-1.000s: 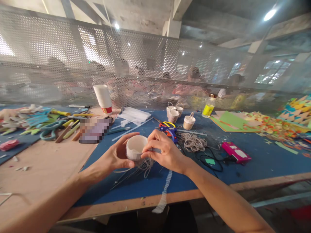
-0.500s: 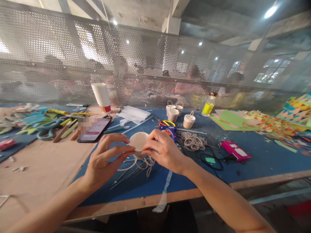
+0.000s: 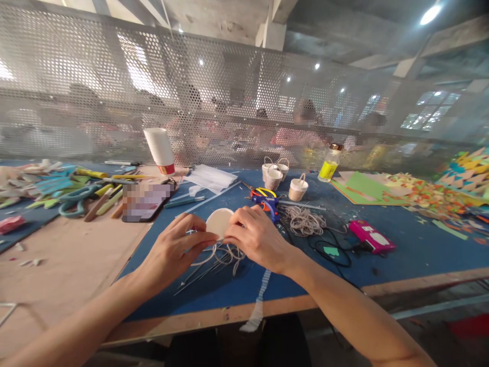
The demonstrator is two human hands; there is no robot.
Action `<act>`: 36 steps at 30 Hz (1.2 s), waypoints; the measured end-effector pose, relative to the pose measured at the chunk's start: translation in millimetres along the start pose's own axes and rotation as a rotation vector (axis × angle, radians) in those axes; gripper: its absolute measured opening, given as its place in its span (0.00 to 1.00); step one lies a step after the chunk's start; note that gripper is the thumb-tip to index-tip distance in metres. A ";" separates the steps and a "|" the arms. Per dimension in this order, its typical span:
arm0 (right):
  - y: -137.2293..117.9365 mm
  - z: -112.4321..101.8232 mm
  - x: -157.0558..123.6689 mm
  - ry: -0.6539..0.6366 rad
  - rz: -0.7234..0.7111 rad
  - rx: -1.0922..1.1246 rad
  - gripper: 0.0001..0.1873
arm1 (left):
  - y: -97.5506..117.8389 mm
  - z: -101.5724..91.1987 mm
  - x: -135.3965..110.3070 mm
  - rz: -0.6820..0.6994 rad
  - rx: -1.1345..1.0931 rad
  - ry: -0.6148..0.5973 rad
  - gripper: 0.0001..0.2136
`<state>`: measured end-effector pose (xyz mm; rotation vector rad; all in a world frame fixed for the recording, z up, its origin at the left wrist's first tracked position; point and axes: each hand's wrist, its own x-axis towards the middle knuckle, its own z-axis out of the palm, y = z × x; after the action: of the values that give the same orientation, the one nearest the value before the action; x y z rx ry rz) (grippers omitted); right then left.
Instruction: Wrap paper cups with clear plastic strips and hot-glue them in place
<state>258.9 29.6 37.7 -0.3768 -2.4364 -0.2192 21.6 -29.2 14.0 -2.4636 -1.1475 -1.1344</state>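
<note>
Both my hands meet over the blue mat around a small white paper cup [image 3: 219, 220], its round end turned up toward me. My right hand [image 3: 257, 234] grips the cup's right side with bent fingers. From the left, my left hand [image 3: 178, 247] pinches at its near edge; whether a bit of cord is also between the fingertips I cannot make out. Loose pale cord [image 3: 237, 257] and several thin wire-like sticks [image 3: 196, 275] lie just below the cup. A blue glue gun [image 3: 270, 206] and yellow-and-red handled pliers [image 3: 263, 193] rest beyond my right hand.
Small cups with cord handles [image 3: 298, 189] stand behind, near a bottle [image 3: 329, 165]. Right are a cord bundle [image 3: 303, 221], a pink box with a cable [image 3: 371, 237] and green paper [image 3: 369, 188]. Left are a phone [image 3: 147, 204], scissors [image 3: 74, 201] and stacked paper cups [image 3: 158, 148].
My left hand has shifted slightly right and its upper fingers have curled in toward the cup. The right hand stays nearly in place, and the cup has barely moved.
</note>
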 end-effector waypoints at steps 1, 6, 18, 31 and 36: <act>0.0 0.1 0.0 0.002 0.016 0.013 0.10 | 0.5 -0.1 0.5 -0.004 -0.017 0.006 0.09; -0.8 2.3 0.4 -0.012 0.045 0.077 0.11 | 3.7 0.5 2.9 -0.019 -0.052 -0.021 0.07; 0.1 1.2 2.0 0.116 0.106 0.119 0.09 | 9.5 -2.2 1.3 -0.067 -0.043 0.160 0.13; -6.3 6.3 -1.0 0.024 -0.029 -0.053 0.08 | 6.1 5.0 -1.4 0.026 0.028 0.060 0.08; -4.5 6.4 -0.5 0.078 0.083 -0.003 0.07 | 4.8 6.0 -3.7 -0.112 -0.064 0.152 0.17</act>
<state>254.1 26.8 32.2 -0.4611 -2.3388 -0.1986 26.9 -31.7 7.9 -2.3362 -1.2357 -1.3836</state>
